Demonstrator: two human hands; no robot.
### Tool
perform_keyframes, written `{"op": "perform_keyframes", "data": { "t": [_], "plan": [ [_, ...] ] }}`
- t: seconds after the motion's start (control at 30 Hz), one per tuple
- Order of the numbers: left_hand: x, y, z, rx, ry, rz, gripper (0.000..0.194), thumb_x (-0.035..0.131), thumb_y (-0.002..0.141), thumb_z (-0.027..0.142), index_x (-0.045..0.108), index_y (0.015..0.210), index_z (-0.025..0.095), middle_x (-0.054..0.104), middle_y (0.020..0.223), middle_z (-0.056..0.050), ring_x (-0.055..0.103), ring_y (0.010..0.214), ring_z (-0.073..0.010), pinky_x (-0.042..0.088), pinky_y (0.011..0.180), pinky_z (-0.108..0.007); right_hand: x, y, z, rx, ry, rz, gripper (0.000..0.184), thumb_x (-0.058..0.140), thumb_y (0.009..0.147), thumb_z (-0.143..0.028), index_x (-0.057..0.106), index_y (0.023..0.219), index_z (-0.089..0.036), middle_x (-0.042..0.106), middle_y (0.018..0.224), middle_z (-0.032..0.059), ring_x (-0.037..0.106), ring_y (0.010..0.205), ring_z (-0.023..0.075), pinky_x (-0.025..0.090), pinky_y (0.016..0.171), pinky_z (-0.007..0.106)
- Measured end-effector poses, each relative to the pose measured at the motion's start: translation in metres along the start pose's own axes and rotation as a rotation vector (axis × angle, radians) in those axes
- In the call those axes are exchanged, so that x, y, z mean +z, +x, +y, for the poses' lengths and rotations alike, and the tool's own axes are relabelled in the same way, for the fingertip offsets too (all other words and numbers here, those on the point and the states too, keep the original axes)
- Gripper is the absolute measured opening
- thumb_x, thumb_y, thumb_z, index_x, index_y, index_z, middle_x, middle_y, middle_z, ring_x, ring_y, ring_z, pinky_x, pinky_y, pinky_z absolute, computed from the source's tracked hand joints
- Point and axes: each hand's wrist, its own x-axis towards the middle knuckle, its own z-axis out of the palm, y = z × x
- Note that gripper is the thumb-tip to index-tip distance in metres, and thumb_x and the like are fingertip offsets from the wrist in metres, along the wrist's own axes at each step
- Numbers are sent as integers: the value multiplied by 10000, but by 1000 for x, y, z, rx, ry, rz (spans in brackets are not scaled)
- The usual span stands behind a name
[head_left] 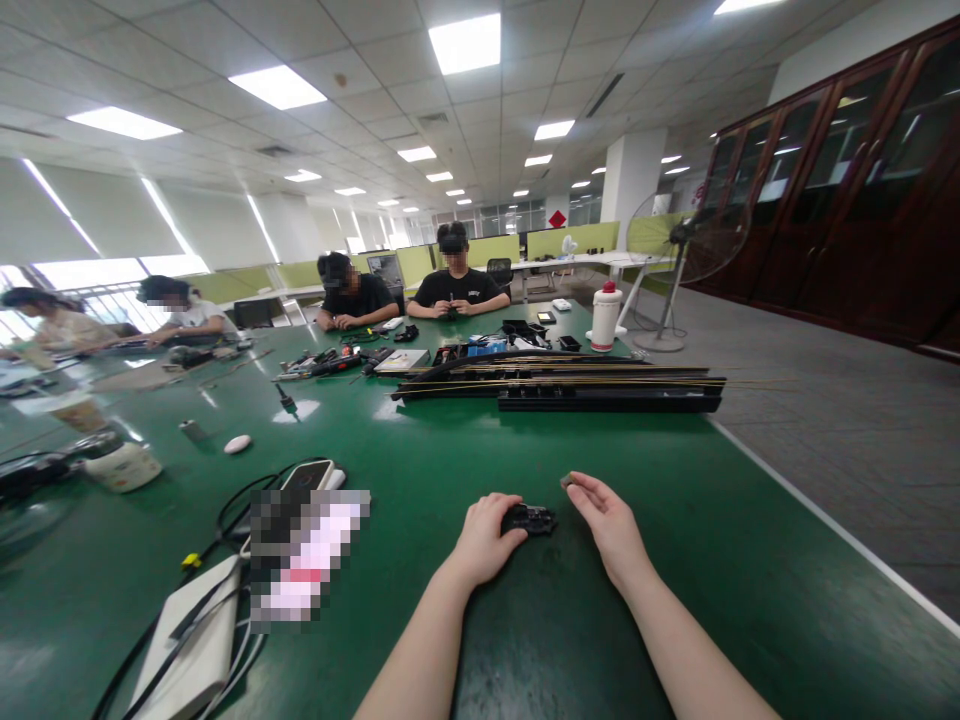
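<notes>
My left hand (484, 535) rests on the green table (420, 470) with its fingers curled round a small black part (529, 519), which lies on the tabletop. Just to its right, my right hand (607, 520) pinches a tiny dark piece (567, 481) between thumb and fingertips, held a little above and beyond the black part. Both forearms reach in from the bottom edge. What the small piece is cannot be made out.
A long stack of black rails and thin rods (562, 385) lies across the table ahead. A white bottle (604, 318) stands behind it. Cables, a phone (306, 478) and a white box (191, 640) lie at left. Several people sit at the far side. The table's edge runs at right.
</notes>
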Motion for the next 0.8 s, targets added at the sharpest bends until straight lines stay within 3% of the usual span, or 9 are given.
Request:
{"op": "perform_keyframes", "data": {
  "t": [0.37,0.8],
  "plan": [
    [2,0,-2,3,10,-1,392,579,758,237,518,1145,224,571,1123,-38,489,1053,-216,348,936,-354,0,1,0,19,56,42,436,732,568,-442,640,912,-190,710,955,81,634,967,248,436,943,421],
    [1,0,-1,5,2,0,389,576,766,241,514,1150,229,567,1130,-35,487,1054,-213,349,938,-351,-2,2,5,15,18,37,432,707,600,-455,636,933,-190,705,975,87,633,971,250,489,862,381]
  ]
}}
